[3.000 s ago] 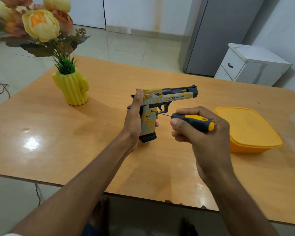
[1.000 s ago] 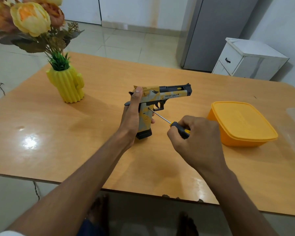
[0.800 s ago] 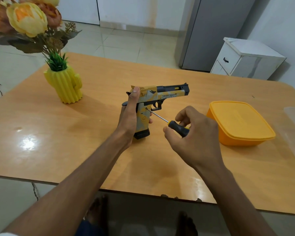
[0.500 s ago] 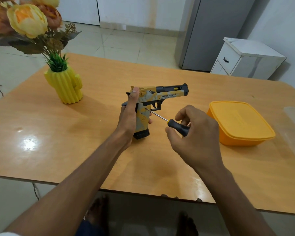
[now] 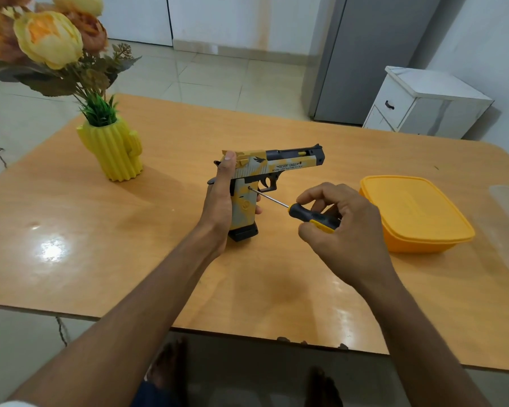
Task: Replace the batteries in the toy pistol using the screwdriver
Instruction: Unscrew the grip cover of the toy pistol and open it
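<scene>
Now loosening the grip screw.
Left hand (image 5: 218, 207) wrapped around toy pistol (image 5: 265, 174), standing it butt-down on counter (image 5: 130, 230) to steady it; right hand (image 5: 335, 227) curled around screwdriver (image 5: 303, 211) handle, tip seated in the grip's side. Compared with a moment earlier, fingers re-set on the handle, pistol unmoved.
</scene>
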